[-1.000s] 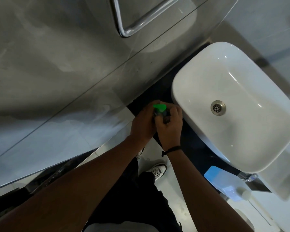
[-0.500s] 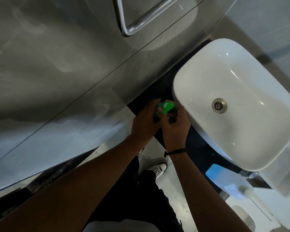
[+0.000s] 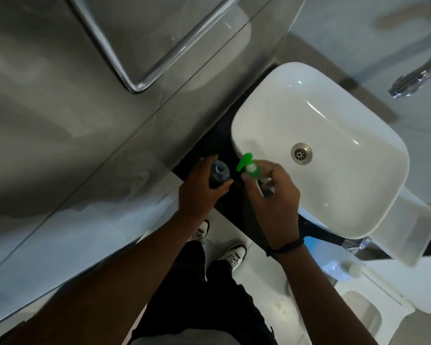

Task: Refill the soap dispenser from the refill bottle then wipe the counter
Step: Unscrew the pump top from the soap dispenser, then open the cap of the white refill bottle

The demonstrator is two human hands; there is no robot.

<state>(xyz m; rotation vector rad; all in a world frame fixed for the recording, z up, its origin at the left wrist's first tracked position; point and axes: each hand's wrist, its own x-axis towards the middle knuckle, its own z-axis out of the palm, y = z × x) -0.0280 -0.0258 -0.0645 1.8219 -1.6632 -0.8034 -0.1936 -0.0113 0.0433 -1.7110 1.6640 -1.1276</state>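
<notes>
Head view, no legible labels, soap dispenser (image 3: 219, 173) uncapped

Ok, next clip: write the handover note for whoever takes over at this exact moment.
Left hand grips the soap dispenser bottle on the dark counter, its neck open.
Right hand holds the green pump head beside it, at the sink rim.
Refill bottle, blue, capped, sits lower right, untouched.
Done: pump off.
Left: set pump down, pour refill, refit pump, wipe counter.
</notes>
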